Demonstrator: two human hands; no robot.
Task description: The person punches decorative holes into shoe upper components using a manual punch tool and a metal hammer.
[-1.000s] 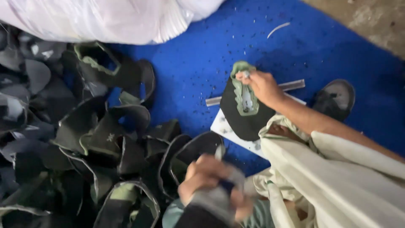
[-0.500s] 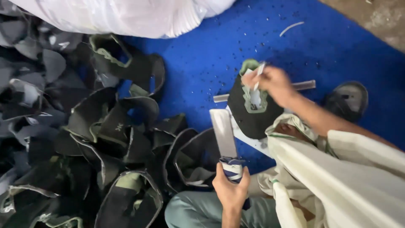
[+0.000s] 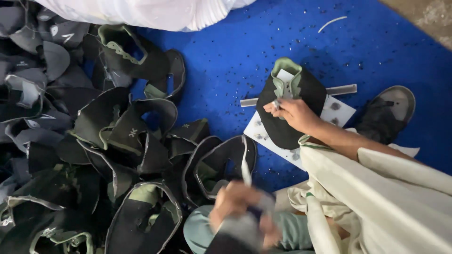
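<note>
A black shoe upper (image 3: pixel 313 91) with green lining lies on a white board (image 3: pixel 340 113) on the blue mat. My right hand (image 3: pixel 294 115) presses on its left side, fingers closed on the upper's green edge. My left hand (image 3: pixel 235 209) is blurred near my knee at the bottom centre. It grips the wrapped handle of a flat grey blade (image 3: pixel 245 170) that points up, away from me. The blade is apart from the upper on the board.
A large pile of black and green shoe uppers (image 3: pixel 108 131) fills the left side. A white sack (image 3: pixel 150 11) lies along the top edge. A metal bar (image 3: pixel 343 89) sits under the board. A worn dark shoe (image 3: pixel 388 110) rests at the right.
My right hand has slid from the upper's top edge down to its left side. My left hand with the blade has shifted a little left and is blurred by motion.
</note>
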